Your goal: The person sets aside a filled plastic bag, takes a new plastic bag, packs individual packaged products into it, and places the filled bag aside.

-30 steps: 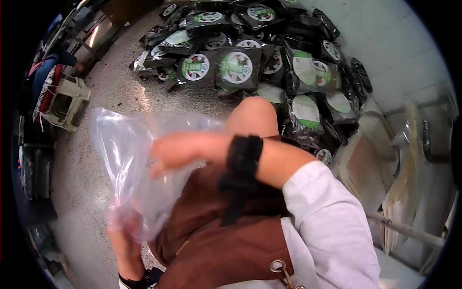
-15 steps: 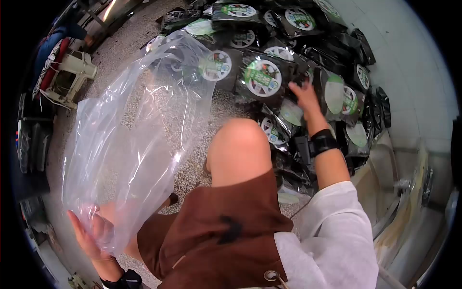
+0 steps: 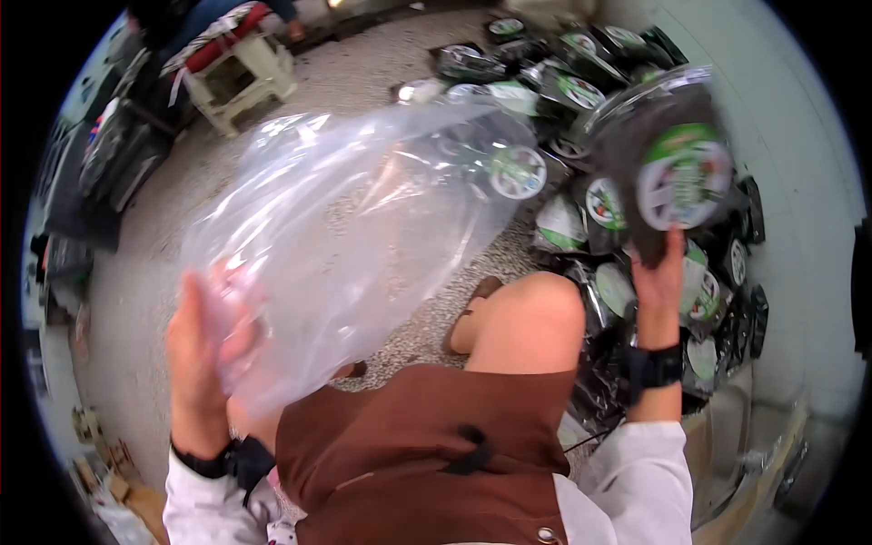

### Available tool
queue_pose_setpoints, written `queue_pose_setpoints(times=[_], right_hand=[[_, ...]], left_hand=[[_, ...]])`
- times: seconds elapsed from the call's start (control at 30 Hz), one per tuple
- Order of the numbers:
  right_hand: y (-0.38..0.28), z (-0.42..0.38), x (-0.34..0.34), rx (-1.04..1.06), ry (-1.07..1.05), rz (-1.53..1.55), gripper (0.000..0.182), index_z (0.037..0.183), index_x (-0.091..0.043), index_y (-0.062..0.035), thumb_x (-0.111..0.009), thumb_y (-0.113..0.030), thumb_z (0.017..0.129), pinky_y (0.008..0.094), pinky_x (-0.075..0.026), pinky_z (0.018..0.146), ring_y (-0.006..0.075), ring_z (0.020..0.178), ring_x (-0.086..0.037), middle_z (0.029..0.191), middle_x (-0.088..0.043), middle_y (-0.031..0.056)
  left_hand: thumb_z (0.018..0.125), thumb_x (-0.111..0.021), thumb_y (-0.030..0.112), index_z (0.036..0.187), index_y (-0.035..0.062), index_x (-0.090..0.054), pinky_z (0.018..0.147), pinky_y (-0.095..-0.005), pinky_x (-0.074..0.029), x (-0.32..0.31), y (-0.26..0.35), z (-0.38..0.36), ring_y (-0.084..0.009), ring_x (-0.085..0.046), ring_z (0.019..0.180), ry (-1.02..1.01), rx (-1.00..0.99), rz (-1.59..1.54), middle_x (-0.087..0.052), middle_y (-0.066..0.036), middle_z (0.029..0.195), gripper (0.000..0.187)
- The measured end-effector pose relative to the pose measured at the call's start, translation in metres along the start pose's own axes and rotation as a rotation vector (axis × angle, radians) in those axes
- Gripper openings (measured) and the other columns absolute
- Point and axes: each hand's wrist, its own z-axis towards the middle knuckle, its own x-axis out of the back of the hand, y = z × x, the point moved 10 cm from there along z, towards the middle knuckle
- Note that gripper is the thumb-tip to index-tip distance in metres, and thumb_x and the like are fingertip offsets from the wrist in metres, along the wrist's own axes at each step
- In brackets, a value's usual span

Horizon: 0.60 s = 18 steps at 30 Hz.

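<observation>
A large clear plastic bag (image 3: pixel 363 218) spreads across the middle of the head view. My left hand (image 3: pixel 213 336) is closed on its near end, with folds of plastic around the fingers. On the right, my right hand (image 3: pixel 661 272) grips a black packet (image 3: pixel 627 154) by its lower edge, the thumb below its round green-and-white label. The packet is lifted above the others and slightly blurred; its contents cannot be made out. Beneath and behind it lies a heap of similar black packets (image 3: pixel 577 95).
A pale stool (image 3: pixel 241 82) with a red cushion stands at the back left, with part of another person (image 3: pixel 204 14) beside it. Dark wrapped goods (image 3: pixel 86 182) line the left side. A pale wall (image 3: pixel 799 182) rises on the right, beyond the heap.
My right hand has picked a black packet from the heap and raised it. My left hand has come up with the clear bag, which now lies more level. The view has shifted.
</observation>
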Motion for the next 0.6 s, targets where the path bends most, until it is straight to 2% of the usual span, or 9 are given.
queue_pose_setpoints(times=[0.03,0.1,0.23,0.3,0.33,0.4,0.47,0.53,0.6], right_hand=[[-0.015,-0.011,-0.053,0.081,-0.209,0.106,0.043,0.127,-0.047,-0.0073,-0.052,-0.030,0.091,0.0401,-0.031,0.105,0.0233,0.120,-0.046,0.127,-0.052,0.0075],[-0.012,-0.045,-0.140,0.093,-0.320,0.198,0.041,0.122,-0.049,-0.0047,-0.057,-0.026,0.087,0.0406,-0.037,0.100,0.0264,0.115,-0.050,0.123,-0.054,0.0097],[0.089,-0.089,-0.232,0.217,-0.620,-1.416,0.039,0.098,-0.058,-0.0009,-0.076,-0.018,0.067,0.0334,-0.048,0.070,0.0209,0.078,-0.058,0.087,-0.061,0.0098],[0.107,-0.160,-0.310,0.813,-0.984,-1.571,0.014,0.074,-0.053,-0.0070,-0.064,-0.010,0.066,0.0397,-0.046,0.059,0.0309,0.067,-0.057,0.069,-0.054,0.0118],[0.134,-0.186,-0.327,0.815,-1.194,-1.749,0.007,0.075,-0.053,-0.0088,-0.058,-0.009,0.069,0.0382,-0.047,0.059,0.0288,0.070,-0.058,0.070,-0.055,0.0099],[0.166,-0.236,-0.344,0.854,-1.599,-2.062,0.009,0.081,-0.055,-0.0079,-0.059,-0.010,0.073,0.0331,-0.047,0.065,0.0224,0.079,-0.060,0.082,-0.059,0.0066],[0.166,-0.241,-0.355,0.815,-1.608,-2.011,0.015,0.087,-0.054,-0.0068,-0.059,-0.011,0.074,0.0329,-0.047,0.066,0.0216,0.081,-0.059,0.086,-0.058,0.0069],[0.153,-0.218,-0.368,0.701,-1.384,-1.759,0.020,0.093,-0.052,-0.0057,-0.060,-0.012,0.076,0.0327,-0.046,0.067,0.0207,0.084,-0.058,0.090,-0.058,0.0071],[0.143,-0.170,-0.366,0.459,-1.086,-1.446,0.026,0.099,-0.050,-0.0046,-0.061,-0.013,0.077,0.0325,-0.045,0.069,0.0199,0.086,-0.057,0.094,-0.057,0.0073]], left_hand=[[0.098,-0.029,0.043,0.108,-0.0005,-0.050,0.036,-0.0192,-0.024,-0.012,0.006,-0.002,-0.0054,-0.031,0.040,-0.050,-0.004,-0.022,-0.041,0.002,0.051,0.050],[0.098,-0.031,0.041,0.105,0.0006,-0.051,0.036,-0.0191,-0.026,-0.035,0.026,-0.013,-0.0058,-0.031,0.039,-0.141,-0.009,-0.104,-0.044,0.001,0.054,0.046],[0.098,-0.034,0.034,0.104,0.0008,-0.053,0.036,-0.0187,-0.027,-0.020,0.108,-0.047,-0.0045,-0.032,0.040,-0.077,-0.476,-0.060,-0.043,0.002,0.055,0.039],[0.098,-0.036,0.030,0.103,0.0002,-0.056,0.039,-0.0183,-0.028,-0.018,0.132,-0.063,-0.0024,-0.036,0.043,-0.093,-0.798,0.240,-0.042,0.006,0.056,0.036],[0.097,-0.040,0.029,0.100,0.0033,-0.058,0.042,-0.0192,-0.031,-0.030,0.129,-0.067,-0.0031,-0.040,0.045,-0.006,-0.845,0.428,-0.043,0.006,0.055,0.032],[0.095,-0.044,0.022,0.106,0.0052,-0.056,0.066,-0.0305,-0.044,-0.074,0.116,-0.078,-0.0199,-0.054,0.070,-0.251,-0.950,0.342,-0.054,-0.007,0.075,0.024],[0.094,-0.044,0.020,0.111,0.0036,-0.052,0.076,-0.0319,-0.044,-0.110,0.103,-0.107,-0.0246,-0.054,0.083,-0.470,-0.779,0.370,-0.055,-0.012,0.090,0.025],[0.094,-0.044,0.029,0.116,-0.0004,-0.045,0.082,-0.0391,-0.042,-0.101,0.108,-0.137,-0.0309,-0.057,0.099,-0.518,-0.735,0.255,-0.060,-0.019,0.101,0.037],[0.094,-0.044,0.031,0.122,-0.0018,-0.041,0.088,-0.0376,-0.039,-0.097,0.081,-0.124,-0.0305,-0.053,0.106,-0.445,-0.730,0.129,-0.057,-0.020,0.109,0.043]])
